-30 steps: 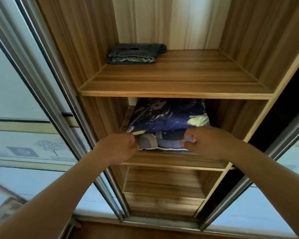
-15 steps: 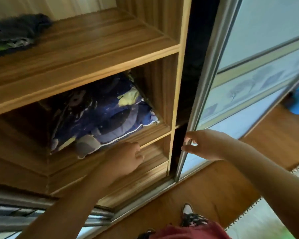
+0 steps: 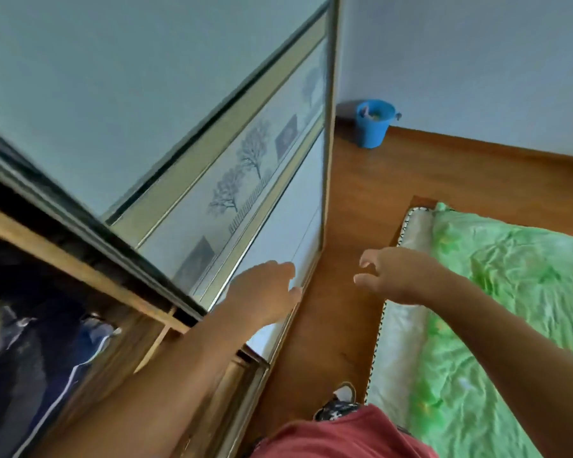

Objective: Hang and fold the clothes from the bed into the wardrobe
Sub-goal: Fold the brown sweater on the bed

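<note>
The open wardrobe (image 3: 80,269) fills the lower left, and a folded dark blue garment with white stripes (image 3: 47,352) lies on its shelf. A pale sliding door (image 3: 146,94) with a tree band covers the part to the right. My left hand (image 3: 265,292) hovers in front of that door's lower panel with relaxed fingers and holds nothing. My right hand (image 3: 394,276) hangs over the wooden floor beside the bed (image 3: 510,309), fingers loosely curled, empty. No loose clothes show on the visible part of the green sheet.
A blue bucket (image 3: 374,122) stands in the far corner against the wall. A strip of wooden floor (image 3: 344,226) runs between the wardrobe and the bed. My shoe (image 3: 338,404) and red shirt (image 3: 338,434) show at the bottom edge.
Both hands let go of the folded blue garment on the shelf. My view swung right from the shelves toward the bed. My right hand left the door's edge and now hangs free.
</note>
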